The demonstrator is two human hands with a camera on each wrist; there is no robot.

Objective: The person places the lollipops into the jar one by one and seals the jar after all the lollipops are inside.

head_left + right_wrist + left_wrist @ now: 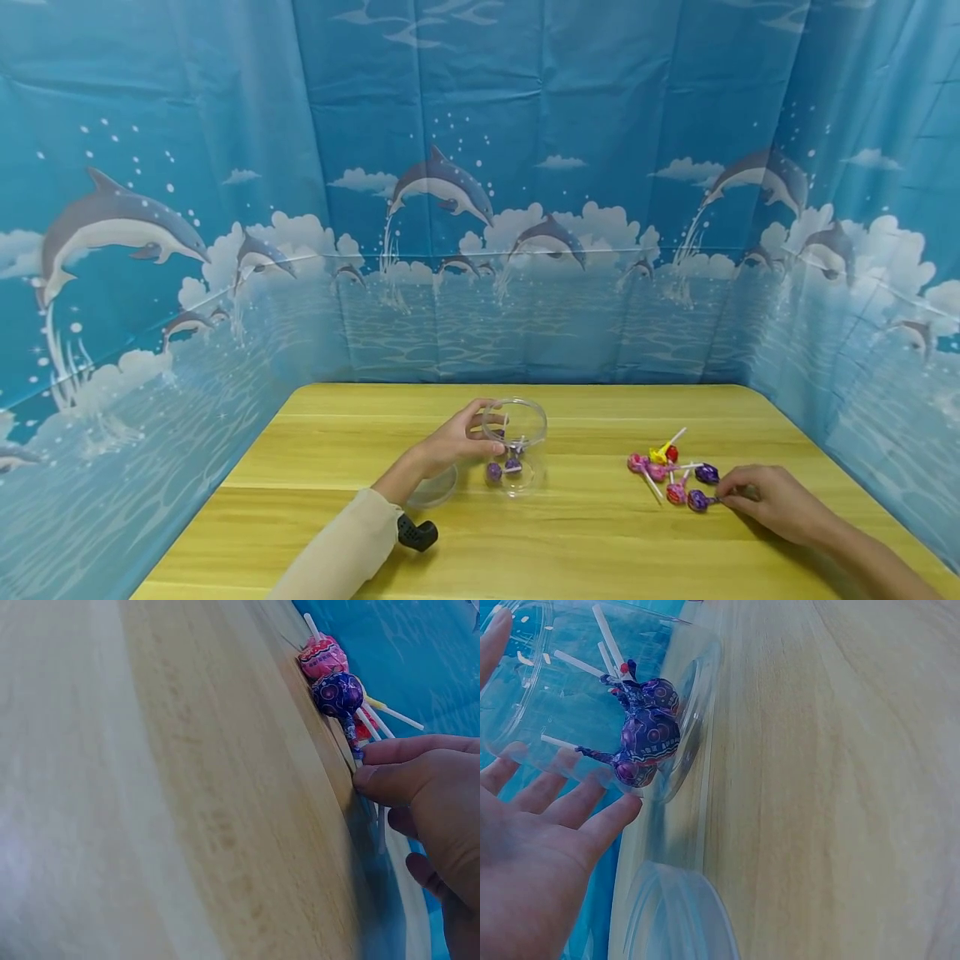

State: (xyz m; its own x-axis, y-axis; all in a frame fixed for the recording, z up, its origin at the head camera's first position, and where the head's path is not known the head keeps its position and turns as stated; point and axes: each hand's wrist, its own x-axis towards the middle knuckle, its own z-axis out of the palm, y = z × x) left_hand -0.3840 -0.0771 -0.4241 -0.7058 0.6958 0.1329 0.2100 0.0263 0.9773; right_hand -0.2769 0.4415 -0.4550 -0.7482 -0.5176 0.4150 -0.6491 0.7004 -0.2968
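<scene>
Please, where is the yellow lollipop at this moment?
In the head view, the yellow lollipop lies right of centre on the table, close beside a red lollipop.

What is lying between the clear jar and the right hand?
The head view shows wrapped lollipops between the clear jar and the right hand, nearer the hand.

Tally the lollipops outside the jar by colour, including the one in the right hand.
Pink lollipops: 3
Purple lollipops: 2, one pinched by the right hand
Yellow lollipop: 1
Red lollipop: 1
Total: 7
</scene>
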